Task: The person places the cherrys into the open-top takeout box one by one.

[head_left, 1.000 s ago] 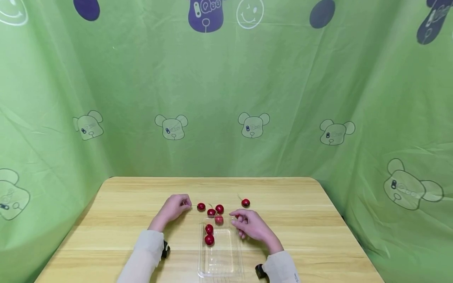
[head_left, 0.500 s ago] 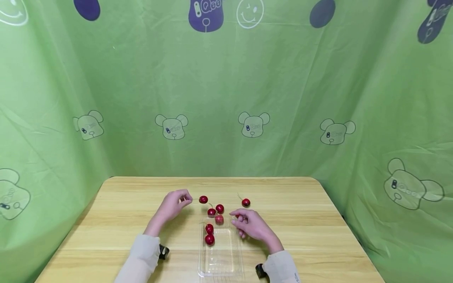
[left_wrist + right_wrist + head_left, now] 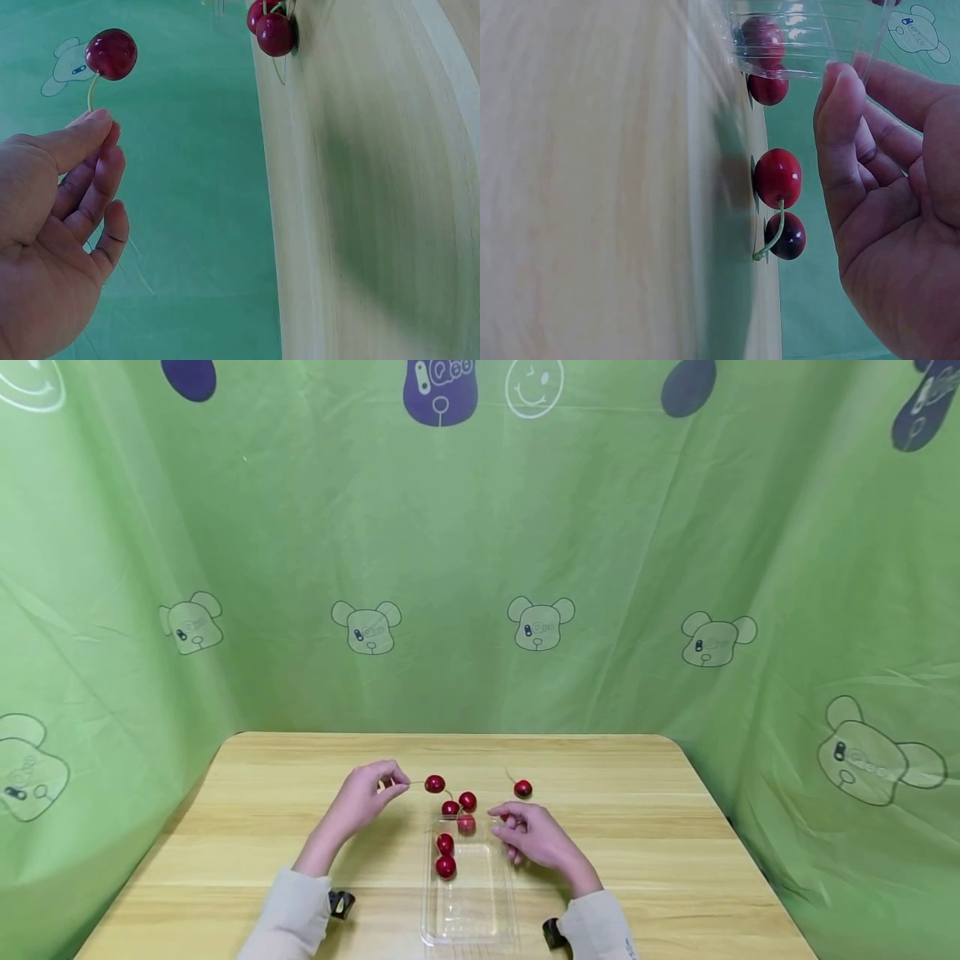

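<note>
My left hand (image 3: 367, 795) pinches a cherry's stem between thumb and fingertips. That dark red cherry (image 3: 111, 54) hangs free of the table, beyond the fingertips. My right hand (image 3: 534, 837) pinches the rim of a clear plastic box (image 3: 472, 935) at its far right corner; the wall (image 3: 802, 37) shows between thumb and forefinger in the right wrist view. Two cherries (image 3: 446, 867) sit at the box's left side. Another cherry (image 3: 467, 824) shows through the far wall; I cannot tell whether it lies inside. Two more cherries (image 3: 468, 801) lie just behind the box.
A lone cherry (image 3: 522, 788) with its stem lies on the wooden table (image 3: 637, 793), behind my right hand. Some red shows behind the right fingers, partly hidden. A green printed curtain (image 3: 450, 693) surrounds the table's back and sides.
My left hand has lifted the cherry by its stem off the table and moved it slightly back and right. The right hand and the box have stayed in place.
</note>
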Motion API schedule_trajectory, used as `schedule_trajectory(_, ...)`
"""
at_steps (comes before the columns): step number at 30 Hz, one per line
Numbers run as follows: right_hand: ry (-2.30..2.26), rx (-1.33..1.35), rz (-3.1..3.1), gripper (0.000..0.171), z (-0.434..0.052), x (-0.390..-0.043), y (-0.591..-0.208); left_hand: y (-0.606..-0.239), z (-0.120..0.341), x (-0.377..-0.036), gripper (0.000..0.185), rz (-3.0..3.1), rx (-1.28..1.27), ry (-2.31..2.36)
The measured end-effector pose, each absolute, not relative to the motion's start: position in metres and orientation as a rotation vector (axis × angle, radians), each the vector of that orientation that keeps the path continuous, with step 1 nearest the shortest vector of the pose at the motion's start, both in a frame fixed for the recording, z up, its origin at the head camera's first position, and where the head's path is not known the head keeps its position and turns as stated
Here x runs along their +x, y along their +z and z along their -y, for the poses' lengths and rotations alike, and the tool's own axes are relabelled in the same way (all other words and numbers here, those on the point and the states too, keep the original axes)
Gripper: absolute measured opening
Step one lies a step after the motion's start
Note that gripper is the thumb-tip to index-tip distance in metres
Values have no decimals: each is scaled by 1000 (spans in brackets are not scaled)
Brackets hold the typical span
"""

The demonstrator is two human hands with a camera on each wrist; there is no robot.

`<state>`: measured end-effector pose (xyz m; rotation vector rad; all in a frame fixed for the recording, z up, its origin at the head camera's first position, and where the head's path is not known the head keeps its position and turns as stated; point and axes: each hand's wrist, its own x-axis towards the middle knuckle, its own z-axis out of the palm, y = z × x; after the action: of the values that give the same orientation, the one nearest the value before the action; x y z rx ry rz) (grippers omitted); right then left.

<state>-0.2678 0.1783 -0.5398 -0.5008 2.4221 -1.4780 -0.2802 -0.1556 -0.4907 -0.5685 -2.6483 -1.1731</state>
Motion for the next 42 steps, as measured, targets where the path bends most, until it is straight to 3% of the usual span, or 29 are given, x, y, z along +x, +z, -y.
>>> schedule_trajectory(42,-1476,-505,-2419,41,-177,-267,-539,-487,151,-234,7,2665,-676,-1116)
